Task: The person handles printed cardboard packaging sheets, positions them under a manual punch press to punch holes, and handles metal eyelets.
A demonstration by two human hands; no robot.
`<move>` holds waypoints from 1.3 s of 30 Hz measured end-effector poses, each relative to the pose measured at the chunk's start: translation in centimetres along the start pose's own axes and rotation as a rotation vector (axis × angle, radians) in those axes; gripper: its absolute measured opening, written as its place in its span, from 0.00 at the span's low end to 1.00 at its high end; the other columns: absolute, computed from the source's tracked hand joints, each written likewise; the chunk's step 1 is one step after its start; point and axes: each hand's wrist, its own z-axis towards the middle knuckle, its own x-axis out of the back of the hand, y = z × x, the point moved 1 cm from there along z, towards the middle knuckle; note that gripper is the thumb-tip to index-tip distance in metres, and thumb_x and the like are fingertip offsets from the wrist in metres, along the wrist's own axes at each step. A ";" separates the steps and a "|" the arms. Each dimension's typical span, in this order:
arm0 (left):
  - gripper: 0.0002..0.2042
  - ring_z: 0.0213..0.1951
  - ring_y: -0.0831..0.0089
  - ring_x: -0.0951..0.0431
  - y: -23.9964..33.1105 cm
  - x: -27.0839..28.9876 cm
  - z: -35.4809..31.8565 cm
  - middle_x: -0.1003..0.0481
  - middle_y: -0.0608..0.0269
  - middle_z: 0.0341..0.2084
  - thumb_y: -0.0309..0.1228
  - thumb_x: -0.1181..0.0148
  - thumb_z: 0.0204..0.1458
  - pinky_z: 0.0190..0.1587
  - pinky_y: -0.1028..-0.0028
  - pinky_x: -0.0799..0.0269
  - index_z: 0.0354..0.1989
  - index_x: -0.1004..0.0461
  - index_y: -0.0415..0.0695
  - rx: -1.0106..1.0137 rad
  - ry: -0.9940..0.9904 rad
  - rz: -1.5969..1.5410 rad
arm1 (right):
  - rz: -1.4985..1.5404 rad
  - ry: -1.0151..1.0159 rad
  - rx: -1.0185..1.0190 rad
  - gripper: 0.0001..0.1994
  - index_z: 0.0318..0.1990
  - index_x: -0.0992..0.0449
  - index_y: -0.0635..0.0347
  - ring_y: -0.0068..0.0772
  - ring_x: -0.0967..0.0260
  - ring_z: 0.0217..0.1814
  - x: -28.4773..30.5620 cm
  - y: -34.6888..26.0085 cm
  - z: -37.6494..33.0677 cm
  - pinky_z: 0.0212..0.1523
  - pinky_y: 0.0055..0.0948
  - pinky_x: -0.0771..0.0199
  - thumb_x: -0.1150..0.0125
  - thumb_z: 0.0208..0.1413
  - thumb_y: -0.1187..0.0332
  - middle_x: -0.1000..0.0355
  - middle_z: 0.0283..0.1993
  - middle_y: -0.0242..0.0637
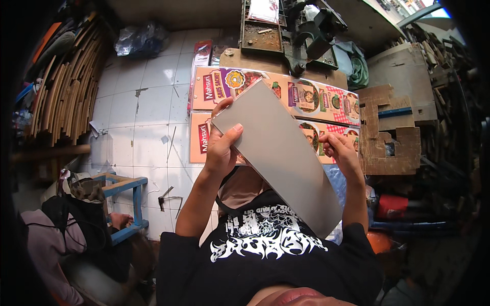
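Observation:
My left hand (224, 145) grips a stiff grey sheet (286, 148) by its far left edge, thumb on top and fingers underneath. The sheet is long, plain and slanted, its near right corner resting close to my chest. My right hand (343, 155) is raised beside the sheet's right edge, apart from it. Its fingers are curled into a pinch, and whatever they hold, if anything, is too small to make out. Beneath lie two long printed food-advert panels, a far panel (217, 92) and a near panel (200, 145), partly covered by the sheet.
A dark metal machine (319, 41) with trays stands beyond the panels. Cut brown boards (390, 148) lie at right. Stacked board strips (66, 86) lean at left, near a blue-edged stool (135, 204). A black tool (163, 199) and scraps lie on white tiles (153, 112).

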 end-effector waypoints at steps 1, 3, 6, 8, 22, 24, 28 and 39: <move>0.31 0.58 0.65 0.31 0.1 -0.1 0.0 0.37 0.54 0.58 0.23 0.48 0.56 0.60 0.66 0.30 0.68 0.49 0.49 0.032 -0.018 -0.019 | -0.083 -0.048 -0.012 0.16 0.41 0.21 0.67 0.13 0.40 0.28 -0.8 -0.1 0.5 0.30 0.15 0.39 0.50 0.68 0.61 0.32 0.29 0.24; 0.31 0.59 0.66 0.32 -0.1 0.1 0.4 0.38 0.55 0.59 0.22 0.49 0.57 0.60 0.66 0.29 0.69 0.50 0.51 0.080 -0.053 -0.029 | -0.126 -0.070 -0.031 0.19 0.40 0.21 0.67 0.13 0.41 0.28 -1.3 -0.1 1.6 0.30 0.15 0.40 0.52 0.70 0.59 0.32 0.28 0.24; 0.31 0.60 0.66 0.33 -0.4 -0.4 1.2 0.39 0.58 0.60 0.21 0.50 0.58 0.61 0.65 0.30 0.69 0.50 0.55 0.125 -0.080 -0.029 | -0.073 -0.213 -0.034 0.22 0.42 0.20 0.67 0.13 0.41 0.28 -1.8 -0.3 2.6 0.30 0.15 0.40 0.55 0.71 0.56 0.31 0.29 0.25; 0.31 0.60 0.66 0.33 -0.8 -0.8 1.9 0.39 0.58 0.60 0.21 0.49 0.58 0.61 0.65 0.30 0.70 0.50 0.55 0.146 -0.086 -0.026 | -0.043 -0.240 -0.045 0.24 0.44 0.21 0.67 0.13 0.39 0.29 -2.2 -0.2 2.3 0.31 0.16 0.38 0.56 0.71 0.53 0.30 0.30 0.25; 0.26 0.36 0.67 0.17 -7.0 -3.1 11.2 0.22 0.53 0.39 0.45 0.44 0.61 0.27 0.72 0.17 0.57 0.34 0.35 0.643 -0.177 0.418 | -0.165 -0.095 -0.033 0.21 0.44 0.23 0.68 0.13 0.31 0.32 4.2 1.0 3.8 0.33 0.17 0.32 0.54 0.71 0.56 0.25 0.32 0.28; 0.26 0.35 0.67 0.17 -7.9 -2.8 12.6 0.22 0.53 0.39 0.46 0.44 0.61 0.27 0.72 0.17 0.56 0.34 0.35 0.664 -0.176 0.418 | -0.152 -0.043 -0.038 0.20 0.43 0.23 0.68 0.13 0.33 0.31 4.6 1.0 4.8 0.33 0.18 0.34 0.54 0.71 0.57 0.26 0.31 0.27; 0.24 0.31 0.68 0.17 -9.0 -2.8 14.8 0.22 0.52 0.37 0.43 0.45 0.63 0.25 0.73 0.17 0.55 0.34 0.33 0.677 -0.166 0.425 | -0.200 -0.036 -0.024 0.20 0.40 0.24 0.68 0.13 0.36 0.31 6.4 1.5 6.6 0.32 0.19 0.35 0.54 0.71 0.58 0.28 0.29 0.25; 0.20 0.29 0.67 0.17 -9.3 -1.2 16.6 0.21 0.51 0.33 0.39 0.48 0.64 0.26 0.74 0.18 0.50 0.31 0.30 0.598 -0.131 0.317 | -0.223 0.001 -0.067 0.21 0.43 0.23 0.69 0.15 0.34 0.32 5.2 0.3 9.5 0.34 0.20 0.33 0.54 0.71 0.57 0.27 0.30 0.27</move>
